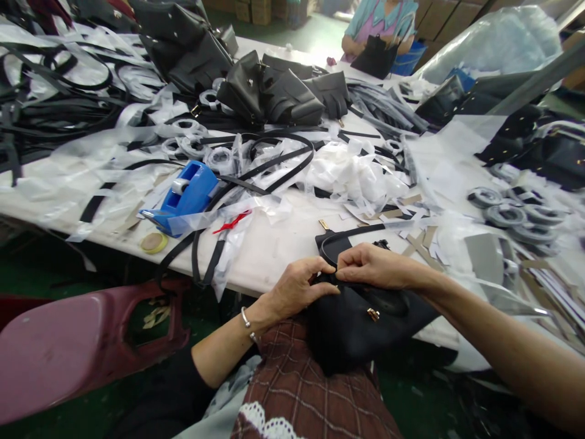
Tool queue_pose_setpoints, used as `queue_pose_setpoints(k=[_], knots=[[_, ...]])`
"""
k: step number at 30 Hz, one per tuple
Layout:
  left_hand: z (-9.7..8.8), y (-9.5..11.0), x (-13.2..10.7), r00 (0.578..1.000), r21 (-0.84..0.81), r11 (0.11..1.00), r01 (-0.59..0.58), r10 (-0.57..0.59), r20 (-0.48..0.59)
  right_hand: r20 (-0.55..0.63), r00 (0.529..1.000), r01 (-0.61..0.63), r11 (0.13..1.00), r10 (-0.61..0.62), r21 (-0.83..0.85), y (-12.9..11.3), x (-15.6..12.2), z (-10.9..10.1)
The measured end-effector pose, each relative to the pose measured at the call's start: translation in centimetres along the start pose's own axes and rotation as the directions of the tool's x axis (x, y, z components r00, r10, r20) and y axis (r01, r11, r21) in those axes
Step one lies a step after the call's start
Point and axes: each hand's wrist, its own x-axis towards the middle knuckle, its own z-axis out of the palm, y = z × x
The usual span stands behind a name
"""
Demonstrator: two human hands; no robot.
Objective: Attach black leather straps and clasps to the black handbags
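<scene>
A black handbag (361,323) with a small gold clasp rests on my lap against the table's front edge. My left hand (299,286) pinches the bag's top edge, fingers closed on it. My right hand (377,265) meets it from the right, fingertips pinched on the same spot where a thin black strap (347,235) loops up from the bag. A bracelet sits on my left wrist.
The white table (278,244) holds a blue tape dispenser (187,195), black straps, plastic wrap, tape rolls (503,213), cardboard strips and a heap of black bags (274,91). A maroon plastic chair (68,347) stands at my left. Another person sits at the far end (379,30).
</scene>
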Motion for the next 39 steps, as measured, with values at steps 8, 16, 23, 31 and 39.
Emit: queue_pose_setpoints(k=[8, 16, 23, 31, 39], knots=[[-1.2, 0.8, 0.6, 0.992, 0.122, 0.992, -0.039, 0.023, 0.123, -0.009, 0.997, 0.071, 0.993, -0.07, 0.092, 0.4, 0.0, 0.3], [-0.4, -0.1, 0.5, 0.998, -0.003, 0.998, 0.061, -0.06, 0.035, -0.174, 0.977, 0.126, 0.992, -0.123, 0.005, 1.3, 1.0, 1.8], [-0.5, 0.0, 0.2, 0.989, -0.039, 0.989, 0.145, -0.145, -0.007, -0.165, 0.983, -0.061, 0.987, 0.086, 0.15, 1.4, 1.3, 1.5], [-1.5, -0.4, -0.5, 1.0, -0.027, 0.999, 0.027, -0.026, 0.007, -0.228, 0.969, 0.144, 0.972, -0.1, 0.187, 1.8, 1.4, 2.1], [-0.4, -0.8, -0.6, 0.993, -0.119, 0.989, 0.085, -0.094, -0.071, -0.332, 0.927, 0.228, 0.965, -0.174, 0.132, 0.6, 2.0, 3.4]])
